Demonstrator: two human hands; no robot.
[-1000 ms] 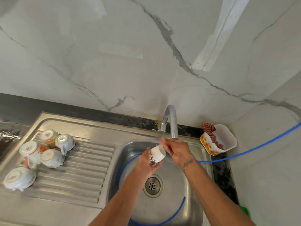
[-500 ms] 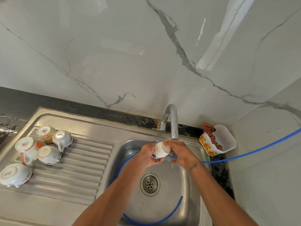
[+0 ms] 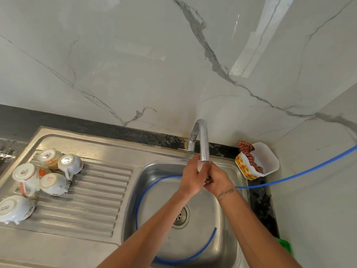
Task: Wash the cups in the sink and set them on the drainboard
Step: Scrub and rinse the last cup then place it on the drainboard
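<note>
A steel sink [image 3: 228, 238] with a round drain [image 3: 180, 215] sits in a dark speckled countertop [image 3: 259, 200] below a wall of pale marble [image 3: 135, 64] veined in grey. Over the basin, right under the spout of the chrome tap [image 3: 202, 140], the left hand [image 3: 191, 176] and the right hand [image 3: 217, 180] close together around a white cup [image 3: 200, 166] (only a sliver of it shows between the fingers). A blue hose [image 3: 289, 177] comes in from the right and loops round the basin. On the ribbed drainboard [image 3: 92, 194] at left, 5 washed cups [image 3: 54, 183] lie upturned or tipped, clustered close. A white flowered container [image 3: 267, 161] with a checked cloth [image 3: 248, 151] stands in the corner.
</note>
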